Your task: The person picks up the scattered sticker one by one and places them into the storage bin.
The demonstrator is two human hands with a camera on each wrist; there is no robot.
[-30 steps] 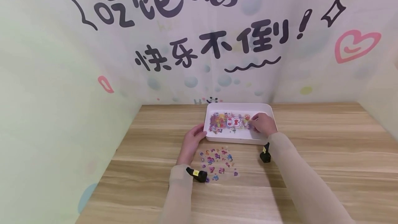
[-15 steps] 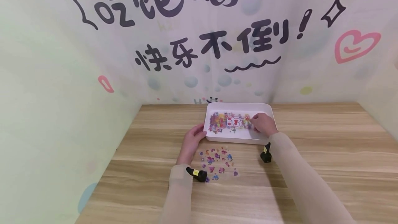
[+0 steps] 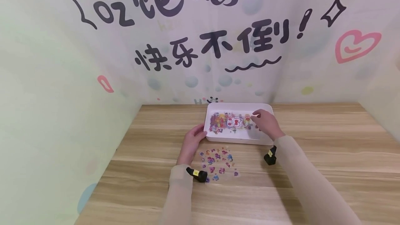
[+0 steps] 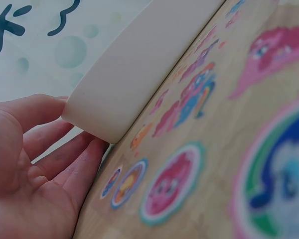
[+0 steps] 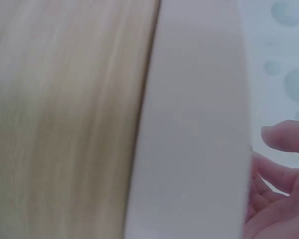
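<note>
A shallow white tray (image 3: 240,141) stands at the back of the table, bearing a sheet of small colourful stickers (image 3: 219,122) and a white cartoon-face picture with a red bow (image 3: 234,122). My left hand (image 3: 191,142) rests on the tray's near-left corner; in the left wrist view its relaxed fingertips touch the white wall. Over the tray's right part is my right hand (image 3: 266,123), close to the sheet's right end. The right wrist view shows its thumb (image 5: 285,136) apart from its bent fingers, and nothing shows between them. The tray wall hides part of those fingers.
A clear sheet of cartoon pony stickers (image 3: 218,164) lies on the wooden table (image 3: 243,200) in front of the tray, right of the left forearm. Behind the tray hangs a printed white cloth (image 3: 175,89). Each wrist wears a black camera (image 3: 270,156).
My right hand has lifted a little from the picture sheet, and its thumb and index finger have parted. The left hand stays at the tray corner.
</note>
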